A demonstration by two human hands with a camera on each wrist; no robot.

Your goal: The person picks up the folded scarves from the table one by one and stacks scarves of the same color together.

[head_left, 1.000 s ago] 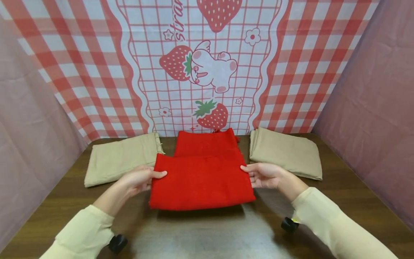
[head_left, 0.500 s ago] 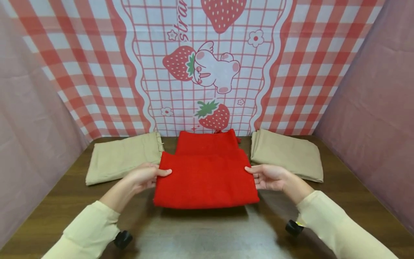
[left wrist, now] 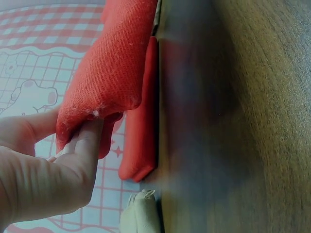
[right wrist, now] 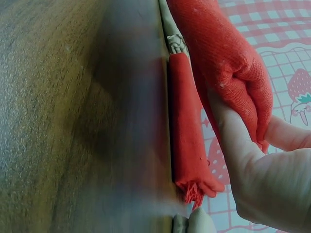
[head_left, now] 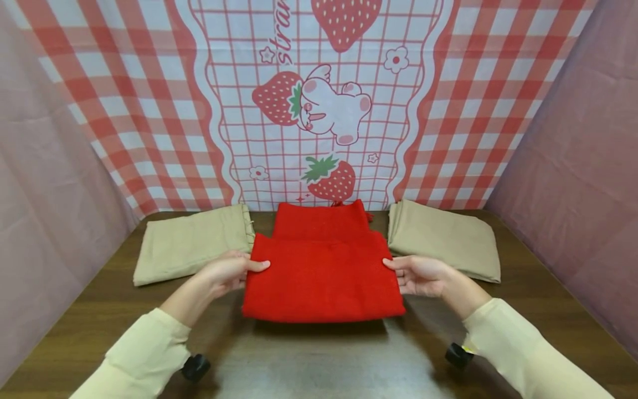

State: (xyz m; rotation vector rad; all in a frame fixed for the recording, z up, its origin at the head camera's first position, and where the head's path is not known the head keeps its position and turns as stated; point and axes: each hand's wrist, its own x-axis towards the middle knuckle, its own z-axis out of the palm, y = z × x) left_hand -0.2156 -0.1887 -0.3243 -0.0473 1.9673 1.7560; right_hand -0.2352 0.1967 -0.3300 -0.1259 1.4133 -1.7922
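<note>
Both hands hold a folded red knitted cloth (head_left: pixel 324 282) by its two sides, raised above the table. My left hand (head_left: pixel 229 274) pinches its left edge, thumb on top and fingers underneath; in the left wrist view those fingers (left wrist: pixel 86 141) reach under the thick fold. At the opposite edge my right hand (head_left: pixel 421 275) grips in the same way, and its fingers (right wrist: pixel 231 128) lie below the cloth in the right wrist view. Behind the held cloth lies a second folded red cloth (head_left: pixel 319 220), partly covered from the head view, with fringe (right wrist: pixel 194 189) at one end.
A beige folded cloth (head_left: pixel 191 244) lies at the back left of the wooden table (head_left: pixel 319 360). Another beige folded cloth (head_left: pixel 443 238) lies at the back right. A strawberry-patterned curtain (head_left: pixel 319 100) hangs behind, and pink drapes (head_left: pixel 573 183) flank the table.
The held red cloth and both hands have shifted slightly to the right. The head view has shifted a little too. Both hands keep their grip.
</note>
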